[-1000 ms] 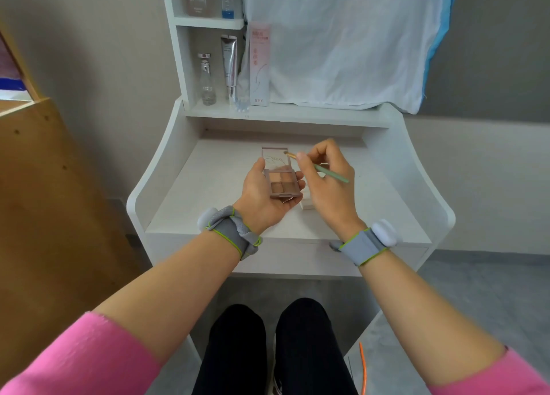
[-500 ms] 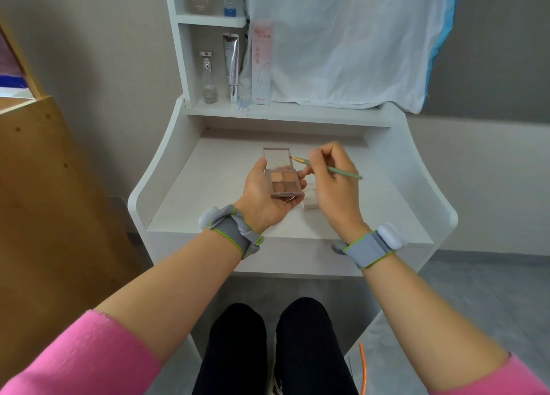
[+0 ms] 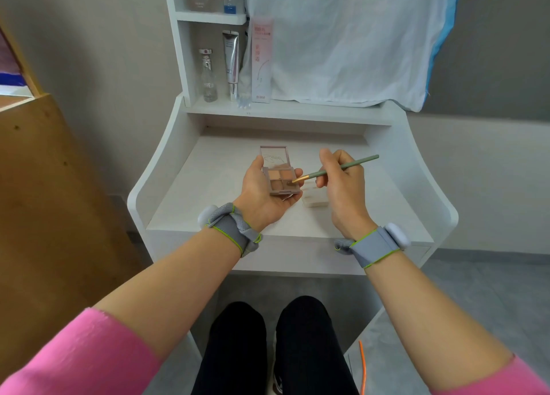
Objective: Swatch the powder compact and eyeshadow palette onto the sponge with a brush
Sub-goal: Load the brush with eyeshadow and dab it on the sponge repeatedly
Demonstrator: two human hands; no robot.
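Observation:
My left hand (image 3: 263,195) cradles an open eyeshadow palette (image 3: 279,177) above the white vanity desk (image 3: 208,192); its clear lid stands up at the far side and several tan and brown pans face me. My right hand (image 3: 342,183) pinches a thin green brush (image 3: 342,166) with a gold ferrule. The brush tip rests on the lower right pan. A pale sponge (image 3: 315,200) lies flat on the desk just right of the palette, partly hidden by both hands. The powder compact is not visible.
On the shelf behind stand a glass bottle (image 3: 208,76), a silver tube (image 3: 231,64) and a tall pink box (image 3: 262,58). A white cloth (image 3: 342,37) hangs over the mirror area. A wooden panel (image 3: 44,201) stands at left. My knees sit below the desk edge.
The brush has swung round: its tip dropped from the palette's lid edge onto the lower right pan, and the handle now points up and right. The left hand kept the palette still.

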